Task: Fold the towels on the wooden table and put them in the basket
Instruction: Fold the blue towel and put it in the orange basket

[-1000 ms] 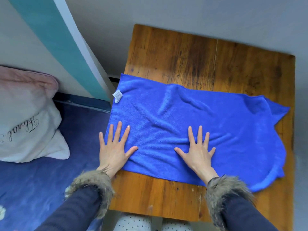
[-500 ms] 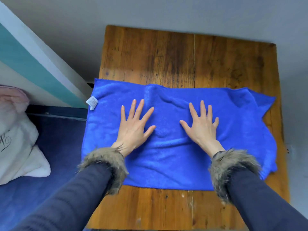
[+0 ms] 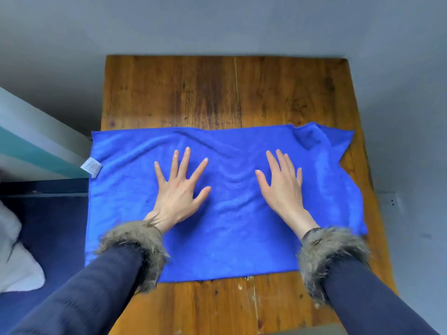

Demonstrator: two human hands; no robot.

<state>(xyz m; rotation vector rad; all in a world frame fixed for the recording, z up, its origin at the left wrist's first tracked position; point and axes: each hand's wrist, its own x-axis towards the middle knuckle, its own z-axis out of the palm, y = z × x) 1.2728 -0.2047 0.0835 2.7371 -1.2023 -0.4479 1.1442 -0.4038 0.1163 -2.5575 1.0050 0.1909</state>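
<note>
A blue towel lies spread across the wooden table, its left edge hanging over the table's side with a white label. Its far right corner is rumpled and folded over. My left hand presses flat on the towel left of centre, fingers spread. My right hand lies flat on the towel right of centre, fingers straight. Small wrinkles run between the two hands. No basket is in view.
A grey wall stands behind the table. To the left are a white and teal panel, a dark blue bed surface and a white pillow.
Both hands have slid from the towel's near edge toward its middle, the left hand moving further onto the cloth. The towel lies flatter, and the view has shifted to face the table squarely.
</note>
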